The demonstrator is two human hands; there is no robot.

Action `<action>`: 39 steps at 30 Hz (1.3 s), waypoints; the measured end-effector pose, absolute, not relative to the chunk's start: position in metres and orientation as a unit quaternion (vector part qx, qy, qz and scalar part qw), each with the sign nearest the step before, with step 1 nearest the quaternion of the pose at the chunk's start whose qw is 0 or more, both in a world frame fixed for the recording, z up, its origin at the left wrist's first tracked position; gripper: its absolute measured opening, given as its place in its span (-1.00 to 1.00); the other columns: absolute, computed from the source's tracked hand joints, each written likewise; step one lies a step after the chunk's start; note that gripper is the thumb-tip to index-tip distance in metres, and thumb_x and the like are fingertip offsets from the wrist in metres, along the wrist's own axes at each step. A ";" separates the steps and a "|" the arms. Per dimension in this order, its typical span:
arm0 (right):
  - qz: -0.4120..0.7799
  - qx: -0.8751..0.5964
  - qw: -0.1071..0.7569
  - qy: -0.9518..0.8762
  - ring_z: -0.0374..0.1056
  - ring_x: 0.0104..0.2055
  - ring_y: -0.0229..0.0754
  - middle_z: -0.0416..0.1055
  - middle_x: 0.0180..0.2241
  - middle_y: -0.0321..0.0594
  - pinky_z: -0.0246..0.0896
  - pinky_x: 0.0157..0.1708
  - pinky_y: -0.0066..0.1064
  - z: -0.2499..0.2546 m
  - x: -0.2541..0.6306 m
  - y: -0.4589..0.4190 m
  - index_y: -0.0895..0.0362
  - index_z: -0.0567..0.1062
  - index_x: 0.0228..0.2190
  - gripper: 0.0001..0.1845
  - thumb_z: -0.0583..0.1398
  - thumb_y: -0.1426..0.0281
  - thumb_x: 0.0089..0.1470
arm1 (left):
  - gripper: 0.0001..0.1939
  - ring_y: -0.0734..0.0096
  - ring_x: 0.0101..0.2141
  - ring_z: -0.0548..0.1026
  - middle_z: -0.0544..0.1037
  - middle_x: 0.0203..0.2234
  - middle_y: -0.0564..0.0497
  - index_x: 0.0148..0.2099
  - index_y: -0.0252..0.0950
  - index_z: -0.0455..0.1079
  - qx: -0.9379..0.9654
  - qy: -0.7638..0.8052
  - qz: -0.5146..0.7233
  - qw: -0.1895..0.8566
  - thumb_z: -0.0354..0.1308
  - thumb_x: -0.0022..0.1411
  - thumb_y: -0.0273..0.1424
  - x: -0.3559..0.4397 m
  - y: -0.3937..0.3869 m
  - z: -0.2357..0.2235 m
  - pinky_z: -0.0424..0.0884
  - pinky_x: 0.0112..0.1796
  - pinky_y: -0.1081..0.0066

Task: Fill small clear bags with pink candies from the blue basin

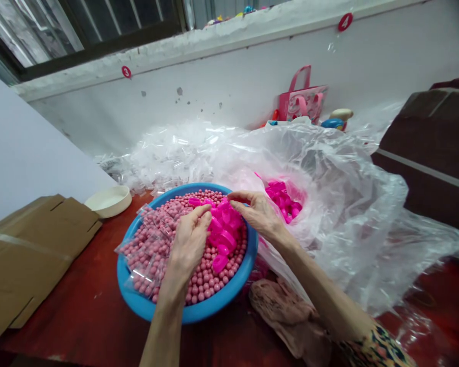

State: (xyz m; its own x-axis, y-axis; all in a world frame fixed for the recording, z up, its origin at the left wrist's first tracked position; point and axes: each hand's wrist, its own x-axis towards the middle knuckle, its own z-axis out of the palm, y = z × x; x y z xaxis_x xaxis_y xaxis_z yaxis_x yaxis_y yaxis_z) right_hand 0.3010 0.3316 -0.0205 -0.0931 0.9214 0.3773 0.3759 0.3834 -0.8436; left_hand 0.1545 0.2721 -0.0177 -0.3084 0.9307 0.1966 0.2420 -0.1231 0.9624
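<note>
A blue basin [218, 308] is filled with pink beads [204, 285]. Clear plastic packets [147, 270] lie over the beads on its left side, and a heap of bright magenta plastic pieces [225, 229] rests on the right. My left hand [187, 242] is over the middle of the basin, fingertips pinched together at the heap's left edge; whatever is between them is hidden. Reaching in from the right, my right hand [258, 211] has its thumb and fingers slightly apart at the top of the heap, near or touching a magenta piece.
An open clear bag [309, 168] holds more magenta pieces [283, 199]. Behind the basin lie many clear packets [176, 148]. Flattened cardboard [42, 255] and a white dish [109, 201] are at left. A brown cloth [286, 316], a dark carton [436, 153] and a pink bag [302, 102] are at right.
</note>
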 end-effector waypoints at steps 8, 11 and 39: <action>0.194 -0.383 0.426 -0.797 0.38 -0.23 -0.15 0.50 -0.31 -0.23 0.30 -0.18 -0.23 -0.019 0.301 0.268 0.09 0.55 -0.30 -0.86 0.24 0.44 0.03 | -0.76 0.28 -0.41 0.56 0.60 -0.33 -0.01 -0.22 -0.16 0.52 0.503 0.587 0.557 0.305 0.20 0.07 -0.21 0.117 0.207 -0.015 0.56 -0.40 0.34; 0.181 -0.363 0.376 -0.833 0.36 -0.28 -0.18 0.45 -0.37 -0.25 0.31 -0.26 -0.29 -0.020 0.289 0.255 0.09 0.54 -0.35 -0.90 0.25 0.48 0.03 | -0.79 0.31 -0.44 0.54 0.61 -0.38 0.05 -0.25 -0.08 0.54 0.506 0.628 0.547 0.225 0.20 0.05 -0.18 0.105 0.191 -0.020 0.55 -0.40 0.38; 0.557 -0.319 0.409 -0.649 0.37 -0.43 -0.27 0.50 -0.45 -0.28 0.26 -0.43 -0.43 -0.011 0.267 0.248 0.12 0.57 -0.33 -0.73 0.36 0.32 -0.16 | -0.61 0.35 -0.21 0.56 0.61 -0.26 0.02 -0.08 -0.21 0.46 0.417 0.463 0.612 0.487 0.34 -0.03 -0.39 0.129 0.193 -0.047 0.51 -0.25 0.55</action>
